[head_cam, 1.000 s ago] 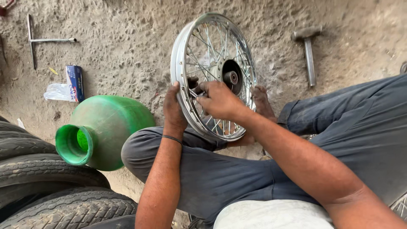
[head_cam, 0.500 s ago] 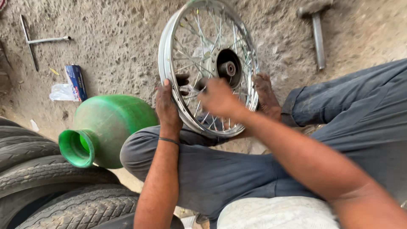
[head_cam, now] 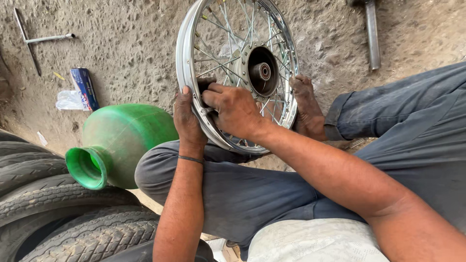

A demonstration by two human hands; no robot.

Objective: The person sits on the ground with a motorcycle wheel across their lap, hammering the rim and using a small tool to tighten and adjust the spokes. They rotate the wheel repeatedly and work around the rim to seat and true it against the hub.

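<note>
A chrome spoked wheel rim (head_cam: 187, 43) with a dark hub (head_cam: 262, 72) stands upright on the dirt ground, leaning against my bare foot (head_cam: 307, 104) and my knee. My left hand (head_cam: 187, 121) grips the rim's near edge from the outside. My right hand (head_cam: 234, 109) reaches in among the spokes just beside it, fingers closed on a small dark object pressed at the rim; what it is cannot be made out.
A green plastic pot (head_cam: 116, 140) lies on its side left of my knee. Stacked tyres (head_cam: 53, 208) fill the lower left. A T-shaped wrench (head_cam: 34, 41), a blue packet (head_cam: 85, 87) and a hammer (head_cam: 373, 34) lie on the ground.
The view has shifted so the wheel sits higher and closer. Both hands stay at the same spot on the rim; the right hand has moved slightly among the spokes.
</note>
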